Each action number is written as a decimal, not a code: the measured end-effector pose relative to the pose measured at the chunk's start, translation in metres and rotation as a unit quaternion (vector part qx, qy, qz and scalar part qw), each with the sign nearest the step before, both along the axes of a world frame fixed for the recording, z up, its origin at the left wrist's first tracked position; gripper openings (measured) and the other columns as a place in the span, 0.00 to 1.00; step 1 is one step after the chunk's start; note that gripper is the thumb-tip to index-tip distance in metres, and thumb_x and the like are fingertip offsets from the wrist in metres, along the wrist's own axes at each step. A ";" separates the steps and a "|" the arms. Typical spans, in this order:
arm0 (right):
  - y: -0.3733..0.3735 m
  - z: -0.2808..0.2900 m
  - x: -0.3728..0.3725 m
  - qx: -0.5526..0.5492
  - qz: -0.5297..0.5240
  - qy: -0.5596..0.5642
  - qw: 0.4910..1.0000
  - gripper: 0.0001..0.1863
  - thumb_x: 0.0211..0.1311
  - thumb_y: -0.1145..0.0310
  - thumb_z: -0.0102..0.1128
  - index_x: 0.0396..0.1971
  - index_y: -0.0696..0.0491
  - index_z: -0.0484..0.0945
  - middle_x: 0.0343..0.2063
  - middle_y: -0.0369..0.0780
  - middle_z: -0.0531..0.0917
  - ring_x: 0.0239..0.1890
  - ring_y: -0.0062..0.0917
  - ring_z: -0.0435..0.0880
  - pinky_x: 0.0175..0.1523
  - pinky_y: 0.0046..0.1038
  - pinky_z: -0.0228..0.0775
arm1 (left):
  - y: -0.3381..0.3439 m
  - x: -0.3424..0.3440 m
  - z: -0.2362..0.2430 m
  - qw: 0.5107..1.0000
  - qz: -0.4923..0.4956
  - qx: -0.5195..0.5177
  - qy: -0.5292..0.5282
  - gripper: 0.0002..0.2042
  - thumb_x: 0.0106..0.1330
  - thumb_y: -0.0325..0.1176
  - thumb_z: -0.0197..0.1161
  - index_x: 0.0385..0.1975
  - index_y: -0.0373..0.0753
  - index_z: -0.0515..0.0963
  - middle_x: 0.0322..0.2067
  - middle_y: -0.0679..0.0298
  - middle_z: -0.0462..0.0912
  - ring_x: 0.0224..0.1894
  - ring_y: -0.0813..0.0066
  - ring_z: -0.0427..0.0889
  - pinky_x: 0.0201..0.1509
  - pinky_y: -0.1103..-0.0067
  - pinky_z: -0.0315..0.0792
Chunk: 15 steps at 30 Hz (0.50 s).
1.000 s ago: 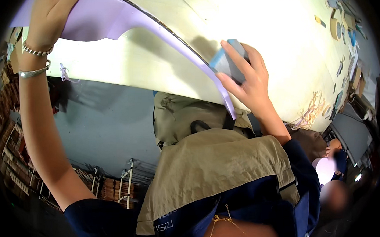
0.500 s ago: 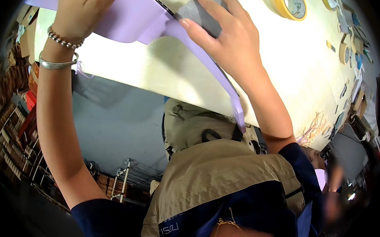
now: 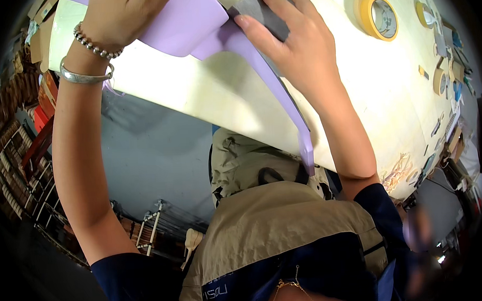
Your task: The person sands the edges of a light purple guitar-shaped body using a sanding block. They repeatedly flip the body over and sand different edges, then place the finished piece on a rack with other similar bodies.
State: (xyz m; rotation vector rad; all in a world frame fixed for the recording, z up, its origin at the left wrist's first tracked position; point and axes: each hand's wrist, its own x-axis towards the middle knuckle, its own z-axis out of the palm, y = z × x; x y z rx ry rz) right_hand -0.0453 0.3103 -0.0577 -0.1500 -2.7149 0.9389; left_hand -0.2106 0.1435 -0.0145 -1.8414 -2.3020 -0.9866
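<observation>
A curved lilac panel (image 3: 192, 23) with a long thin arm lies on the pale worktable (image 3: 217, 97) near its front edge. My left hand (image 3: 119, 16), with two bracelets at the wrist, grips the panel's broad part at the top of the view. My right hand (image 3: 295, 46) presses a grey sanding block (image 3: 256, 12) against the panel where the thin arm branches off. The block is partly hidden under my fingers.
A yellow roll of tape (image 3: 377, 16) lies on the table to the right, with more tape rolls and small tools (image 3: 442, 77) along the far right edge. Shelving (image 3: 21, 160) stands at the left. My beige apron (image 3: 288, 240) fills the lower middle.
The view has shifted so both hands sit higher and closer. My right hand with the block has slid left and up along the lilac panel's thin arm toward its broad part.
</observation>
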 end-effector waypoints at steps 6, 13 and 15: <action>0.008 0.002 -0.007 -0.022 0.033 -0.018 0.999 0.27 0.49 0.49 0.63 0.50 0.44 0.76 0.31 0.46 0.75 0.32 0.39 0.76 0.37 0.34 0.70 | 0.004 0.016 0.029 0.998 0.031 -0.032 0.037 0.18 0.67 0.39 0.44 0.26 0.37 0.80 0.27 0.59 0.81 0.34 0.60 0.78 0.53 0.67 0.62; 0.040 0.000 0.091 -0.050 0.056 -0.102 0.992 0.27 0.48 0.55 0.63 0.50 0.49 0.76 0.35 0.47 0.76 0.34 0.38 0.77 0.41 0.33 0.71 | 0.009 0.022 0.021 0.999 0.042 0.008 -0.007 0.20 0.68 0.40 0.42 0.25 0.35 0.79 0.26 0.58 0.81 0.33 0.60 0.78 0.52 0.68 0.62; 0.047 -0.007 0.096 -0.063 0.053 -0.120 0.989 0.27 0.49 0.55 0.63 0.50 0.50 0.76 0.36 0.47 0.76 0.35 0.38 0.77 0.42 0.33 0.71 | 0.011 0.023 0.019 0.999 0.041 0.017 -0.018 0.20 0.68 0.40 0.42 0.25 0.35 0.79 0.26 0.58 0.81 0.33 0.60 0.78 0.52 0.68 0.62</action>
